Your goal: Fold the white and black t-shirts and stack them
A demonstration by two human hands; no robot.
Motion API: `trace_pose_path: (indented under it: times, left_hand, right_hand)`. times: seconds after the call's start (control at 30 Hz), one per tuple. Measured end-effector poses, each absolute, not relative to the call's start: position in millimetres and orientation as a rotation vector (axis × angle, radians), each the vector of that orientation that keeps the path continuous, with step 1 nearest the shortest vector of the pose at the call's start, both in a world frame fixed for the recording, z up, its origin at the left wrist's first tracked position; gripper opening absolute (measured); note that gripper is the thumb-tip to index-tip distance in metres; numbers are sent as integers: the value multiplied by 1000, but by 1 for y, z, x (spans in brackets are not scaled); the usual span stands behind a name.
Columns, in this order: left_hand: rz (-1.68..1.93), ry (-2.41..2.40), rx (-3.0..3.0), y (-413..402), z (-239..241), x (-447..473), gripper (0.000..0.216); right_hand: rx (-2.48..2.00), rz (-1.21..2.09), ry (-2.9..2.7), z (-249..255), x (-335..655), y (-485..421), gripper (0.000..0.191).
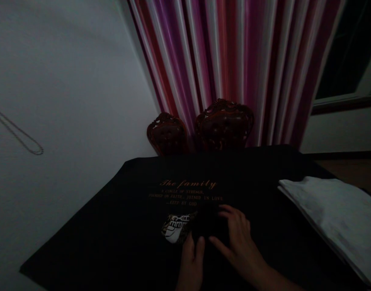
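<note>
A black, soft-looking item (208,222) is between my hands above the table, too dark to make out its kind. At its left side shows a patterned piece (176,227) with bold white lettering and a white patch; whether the two are joined I cannot tell. My left hand (192,256) grips the black item's lower left edge, thumb on the near side. On the right, my right hand (241,240) has its thumb and fingers curved around the item's other edge. Much of the item's outline blends into the dark tablecloth.
A black tablecloth (106,210) with gold printed words (188,184) covers the table. Folded white cloth (340,218) lies at the right. Two carved chairs (167,135) stand behind the far edge, before a striped curtain (234,60). A white wall (67,101) borders the left.
</note>
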State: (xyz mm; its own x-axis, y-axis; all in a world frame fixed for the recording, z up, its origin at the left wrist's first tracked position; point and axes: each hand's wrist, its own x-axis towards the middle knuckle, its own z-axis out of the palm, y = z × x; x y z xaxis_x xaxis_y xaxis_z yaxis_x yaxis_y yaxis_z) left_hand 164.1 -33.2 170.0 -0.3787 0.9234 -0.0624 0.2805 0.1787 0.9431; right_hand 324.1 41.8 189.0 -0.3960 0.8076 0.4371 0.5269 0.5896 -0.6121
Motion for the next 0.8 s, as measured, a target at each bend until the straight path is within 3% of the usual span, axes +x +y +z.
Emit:
trace_pose_path:
  times: [0.07, 0.23, 0.4, 0.53, 0.67, 0.8]
  left_hand:
    - [1235, 1807, 1044, -33, 168, 169, 60]
    - [1250, 1683, 1075, -37, 176, 179, 58]
    - [1467, 1590, 982, -36, 219, 159, 42]
    - [1720, 1370, 814, -31, 271, 123, 36]
    - [1639, 1355, 995, -31, 329, 94, 29]
    - [1596, 1659, 1441, -32, 380, 74, 12]
  right_hand:
    - [-1031, 630, -2200, 201, 324, 33, 31]
    - [-1012, 773, -2233, 214, 323, 19, 27]
    - [-953, 589, -2193, 230, 341, 41, 30]
    - [-994, 538, -1945, 277, 375, 74, 28]
    - [-957, 249, -1972, 341, 403, 83, 21]
    - [-881, -103, -2012, 393, 422, 78, 21]
